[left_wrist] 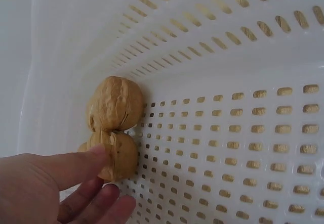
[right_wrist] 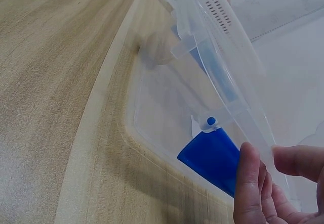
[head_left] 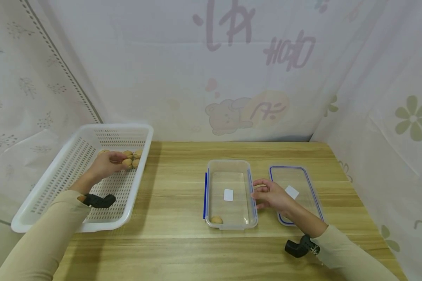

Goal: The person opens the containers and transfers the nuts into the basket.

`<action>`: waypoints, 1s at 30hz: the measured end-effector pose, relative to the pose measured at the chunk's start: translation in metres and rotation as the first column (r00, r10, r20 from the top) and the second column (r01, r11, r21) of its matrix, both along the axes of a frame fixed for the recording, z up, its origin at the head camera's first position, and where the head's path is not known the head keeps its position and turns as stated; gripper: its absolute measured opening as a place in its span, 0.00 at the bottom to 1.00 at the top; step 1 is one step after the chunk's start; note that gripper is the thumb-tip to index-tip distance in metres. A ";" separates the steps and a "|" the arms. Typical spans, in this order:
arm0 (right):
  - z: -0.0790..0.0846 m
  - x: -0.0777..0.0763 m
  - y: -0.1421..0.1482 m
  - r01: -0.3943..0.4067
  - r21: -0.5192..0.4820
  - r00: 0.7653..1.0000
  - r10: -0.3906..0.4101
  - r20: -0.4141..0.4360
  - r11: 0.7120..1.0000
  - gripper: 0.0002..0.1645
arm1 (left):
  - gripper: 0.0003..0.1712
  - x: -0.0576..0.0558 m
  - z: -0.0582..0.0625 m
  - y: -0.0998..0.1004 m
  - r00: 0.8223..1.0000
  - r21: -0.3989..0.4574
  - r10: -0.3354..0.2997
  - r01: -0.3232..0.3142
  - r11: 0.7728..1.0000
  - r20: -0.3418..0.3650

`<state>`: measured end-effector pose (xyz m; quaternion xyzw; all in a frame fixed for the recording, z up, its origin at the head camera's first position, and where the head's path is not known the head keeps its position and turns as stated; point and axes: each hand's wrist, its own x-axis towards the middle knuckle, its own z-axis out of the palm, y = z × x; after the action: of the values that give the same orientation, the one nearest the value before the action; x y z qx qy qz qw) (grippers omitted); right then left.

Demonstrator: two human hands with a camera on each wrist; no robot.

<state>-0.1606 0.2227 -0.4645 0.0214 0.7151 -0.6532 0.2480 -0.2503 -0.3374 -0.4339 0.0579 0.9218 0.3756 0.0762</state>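
My left hand (head_left: 107, 166) reaches into the white basket (head_left: 145, 156) and pinches a walnut (left_wrist: 119, 155); its thumb lies across the shell in the left wrist view, other fingers below. Another walnut (left_wrist: 117, 102) sits right against that one, and several more cluster by the basket's right wall. My right hand (head_left: 272, 196) grips the right rim of a clear plastic container (head_left: 211, 168), thumb and fingers on either side of the wall. A blue latch (right_wrist: 210, 155) hangs beside those fingers. Inside the container, a single walnut (head_left: 216, 219) lies in the near left corner.
Right of the container lies its clear lid (head_left: 292, 175) with a blue seal, partly behind my right hand. Everything stands on a wood-grain table (head_left: 176, 187). Patterned cloth (head_left: 161, 70) hangs behind and at both sides.
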 end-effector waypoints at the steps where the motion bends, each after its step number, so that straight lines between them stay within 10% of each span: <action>1: 0.000 0.000 0.000 0.003 0.002 1.000 -0.003 0.004 1.000 0.28 | 0.27 0.000 0.000 -0.001 1.000 -0.008 -0.002 0.002 1.000 -0.003; 19: 0.000 -0.001 0.002 0.000 -0.001 1.000 0.000 0.001 1.000 0.28 | 0.29 0.003 0.035 0.002 0.989 -0.061 0.001 -0.010 0.998 -0.150; 30: 0.003 -0.001 0.000 -0.014 0.000 1.000 0.014 -0.002 1.000 0.29 | 0.36 0.007 0.067 0.048 0.975 -0.192 -0.171 0.143 0.971 -0.140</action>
<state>-0.1620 0.2222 -0.4614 0.0157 0.7155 -0.6515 0.2519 -0.2429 -0.2891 -0.3666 0.1529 0.9476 0.2777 0.0387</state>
